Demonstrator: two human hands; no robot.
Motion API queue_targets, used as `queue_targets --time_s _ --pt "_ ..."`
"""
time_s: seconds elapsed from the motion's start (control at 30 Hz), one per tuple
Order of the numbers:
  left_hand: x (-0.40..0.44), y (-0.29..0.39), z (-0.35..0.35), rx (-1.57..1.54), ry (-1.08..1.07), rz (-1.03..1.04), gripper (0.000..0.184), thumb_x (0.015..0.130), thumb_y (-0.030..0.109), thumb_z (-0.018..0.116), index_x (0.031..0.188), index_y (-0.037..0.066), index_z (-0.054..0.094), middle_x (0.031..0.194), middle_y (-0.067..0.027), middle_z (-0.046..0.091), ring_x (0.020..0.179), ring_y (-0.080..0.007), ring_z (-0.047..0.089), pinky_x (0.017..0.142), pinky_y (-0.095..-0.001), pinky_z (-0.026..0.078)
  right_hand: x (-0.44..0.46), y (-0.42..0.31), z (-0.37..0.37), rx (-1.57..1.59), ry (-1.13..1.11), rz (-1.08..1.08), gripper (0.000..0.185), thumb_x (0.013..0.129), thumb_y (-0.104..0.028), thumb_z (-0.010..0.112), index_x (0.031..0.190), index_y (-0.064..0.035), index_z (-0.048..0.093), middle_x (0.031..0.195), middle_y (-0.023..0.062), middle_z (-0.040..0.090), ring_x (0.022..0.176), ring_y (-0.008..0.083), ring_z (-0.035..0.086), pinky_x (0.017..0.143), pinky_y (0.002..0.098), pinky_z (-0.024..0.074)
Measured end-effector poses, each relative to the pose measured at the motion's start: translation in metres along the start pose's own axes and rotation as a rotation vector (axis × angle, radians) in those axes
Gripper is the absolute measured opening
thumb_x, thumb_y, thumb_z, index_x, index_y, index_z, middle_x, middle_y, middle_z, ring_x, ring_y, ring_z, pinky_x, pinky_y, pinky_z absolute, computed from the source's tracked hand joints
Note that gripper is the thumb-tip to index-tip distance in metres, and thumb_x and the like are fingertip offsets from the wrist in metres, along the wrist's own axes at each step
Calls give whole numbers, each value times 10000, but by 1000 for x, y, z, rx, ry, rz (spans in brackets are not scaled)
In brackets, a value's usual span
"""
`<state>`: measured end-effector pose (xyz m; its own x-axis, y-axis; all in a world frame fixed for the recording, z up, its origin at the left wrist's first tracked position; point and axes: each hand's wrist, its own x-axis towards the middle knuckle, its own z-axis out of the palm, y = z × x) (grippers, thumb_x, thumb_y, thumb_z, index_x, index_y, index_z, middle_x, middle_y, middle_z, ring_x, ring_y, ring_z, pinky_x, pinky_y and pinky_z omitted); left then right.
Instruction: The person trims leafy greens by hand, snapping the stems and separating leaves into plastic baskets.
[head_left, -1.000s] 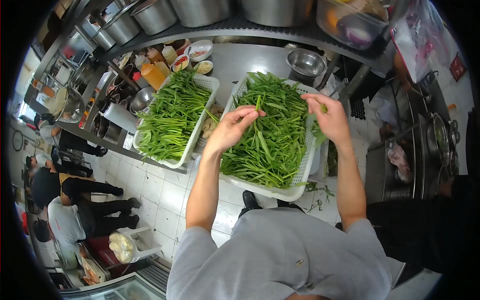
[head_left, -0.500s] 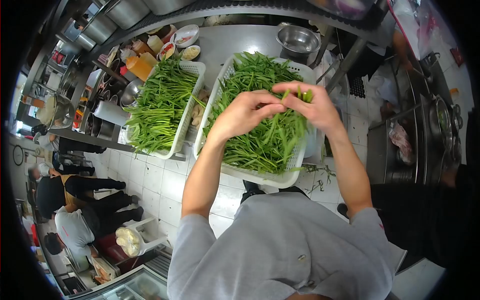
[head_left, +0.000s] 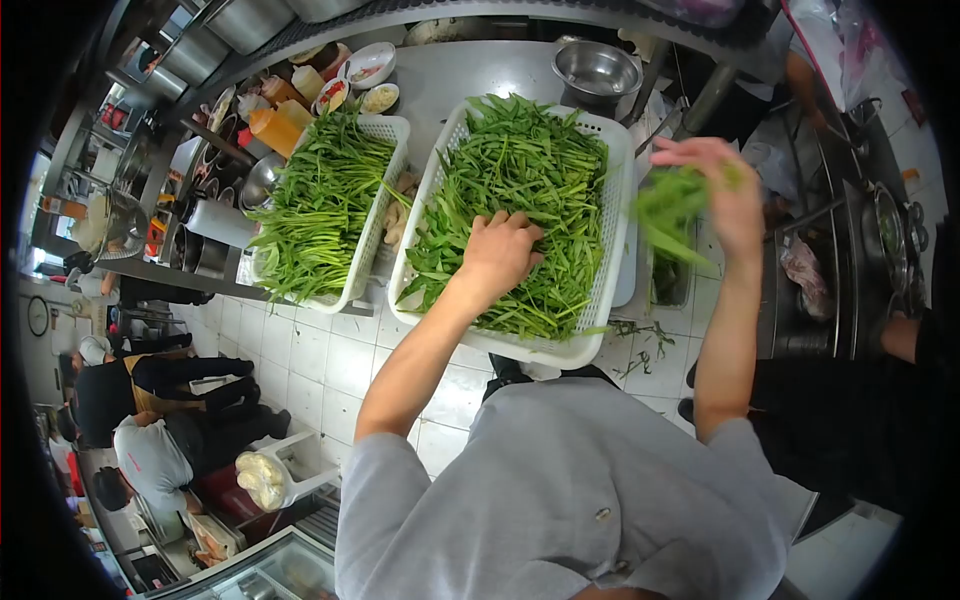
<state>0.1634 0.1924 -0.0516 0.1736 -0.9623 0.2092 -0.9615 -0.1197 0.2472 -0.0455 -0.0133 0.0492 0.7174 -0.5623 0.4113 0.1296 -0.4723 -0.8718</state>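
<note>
A white perforated basket (head_left: 540, 349) stands on the counter in front of me, heaped with long-leaved water spinach (head_left: 530, 160). My left hand (head_left: 500, 250) rests on the heap near its middle, fingers curled down into the leaves, the fingertips partly hidden. Off to the right of the basket, my right hand (head_left: 735, 205) is raised and smeared by motion, closed around a loose bunch of water spinach (head_left: 670, 212) whose leaves hang down. A second white basket (head_left: 377, 228), filled with more greens (head_left: 320, 210), sits on the left.
Behind the baskets are a steel bowl (head_left: 597, 72), sauce bottles (head_left: 275, 130) and small bowls of chopped ingredients (head_left: 380, 98). Ginger-like pieces (head_left: 396, 222) lie between the baskets. A tray (head_left: 672, 280) is at the right. Scraps (head_left: 645, 342) litter the floor; several people (head_left: 155, 455) work at left.
My hands were together above the right basket, handling stems. Now they are apart: the left has lowered onto the greens, and the right has swung rightward past the basket with a bunch.
</note>
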Motion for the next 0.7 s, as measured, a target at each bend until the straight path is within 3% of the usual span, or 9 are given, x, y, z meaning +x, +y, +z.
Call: queue_targets --time_s 0.03,0.1,0.2,0.23,0.3,0.37,0.43,0.53,0.7 --pt "-3 -2 9 72 6 11 148 852 169 702 955 66 726 927 -106 701 862 -319 665 762 -376 527 3 10 3 -263 -18 1 255 1029 -179 433 1074 18 589 975 191 704 1034 306 666 969 435 496" --pt "9 -13 9 7 3 -50 149 857 154 693 972 62 720 911 -106 709 845 -311 672 748 -352 527 -15 -1 -4 634 43 147 279 1021 -227 483 1097 24 578 832 119 686 830 232 672 870 423 537" --pt "2 -22 -31 -520 -63 -301 156 881 112 675 1019 48 710 907 -98 723 855 -225 684 786 -296 511 -21 16 -8 788 14 -89 290 1017 -223 493 1124 35 572 731 71 621 702 179 625 846 402 548" --pt "0 -23 -45 -669 -8 -319 143 910 96 660 1025 21 701 899 -64 718 833 -140 654 778 -272 502 -12 7 7 248 118 41 272 1018 -210 496 1120 26 587 670 32 563 619 127 564 727 318 544" --pt "-2 -28 -60 -877 81 -329 166 919 123 675 1033 2 685 900 -40 714 825 -117 649 778 -259 503 -11 30 22 -95 114 110 245 1019 -203 510 1069 8 624 660 -3 535 580 80 498 591 254 466" --pt "0 -26 -75 -974 98 -343 146 928 114 668 1024 4 680 899 -13 690 831 -86 614 766 -239 483 -15 18 44 423 50 248 244 1004 -233 557 1039 -15 663 644 -37 506 543 51 434 504 233 358" --pt "-6 -21 -84 -1021 97 -344 145 931 110 668 1033 8 677 901 -2 682 840 -73 606 769 -231 480 -14 5 64 190 -51 388 286 970 -291 620 1065 -29 682 611 -69 459 501 29 390 477 217 320" --pt "-9 -12 -86 -1052 95 -321 159 920 98 677 1054 11 679 917 -23 698 851 -92 630 792 -250 501 -5 1 90 403 -69 441 311 977 -276 614 1141 -15 649 612 -116 370 481 -4 281 446 207 191" --pt "-13 -6 -85 -837 91 -185 154 907 84 684 1037 3 678 916 -37 688 867 -107 638 795 -252 498 22 12 97 603 -186 522 344 961 -294 634 1138 1 644 617 -105 392 479 -1 283 438 209 203"
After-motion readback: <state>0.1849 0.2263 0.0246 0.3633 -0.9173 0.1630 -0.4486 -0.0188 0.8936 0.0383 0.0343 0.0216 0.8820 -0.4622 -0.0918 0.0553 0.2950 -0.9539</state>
